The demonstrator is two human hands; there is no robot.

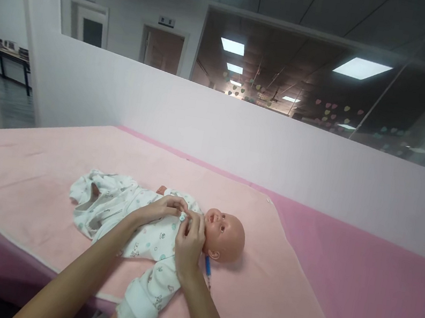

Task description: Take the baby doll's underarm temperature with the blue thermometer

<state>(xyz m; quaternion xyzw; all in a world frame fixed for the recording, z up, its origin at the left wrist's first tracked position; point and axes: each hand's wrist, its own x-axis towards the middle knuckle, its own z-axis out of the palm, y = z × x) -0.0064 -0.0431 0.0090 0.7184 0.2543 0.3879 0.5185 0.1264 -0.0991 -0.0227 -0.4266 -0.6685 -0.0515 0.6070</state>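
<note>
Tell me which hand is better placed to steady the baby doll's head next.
Probably the right hand: it sits at the neck, close beside the baby doll's head. The left hand is farther off, over the chest of the printed garment.

"Where's the doll [220, 231]?"
"On its back on the pink mat [44, 163], head [232, 241] toward the right edge, one sleeve [146, 297] hanging over the near edge."
"What's at its neck?"
"The left hand [166, 209] and right hand [191, 238], fingertips together. The right pinches the printed suit [147, 240]."
"Anything else?"
"A blue strip [208, 268], just beside the head, toward the near edge."
</note>
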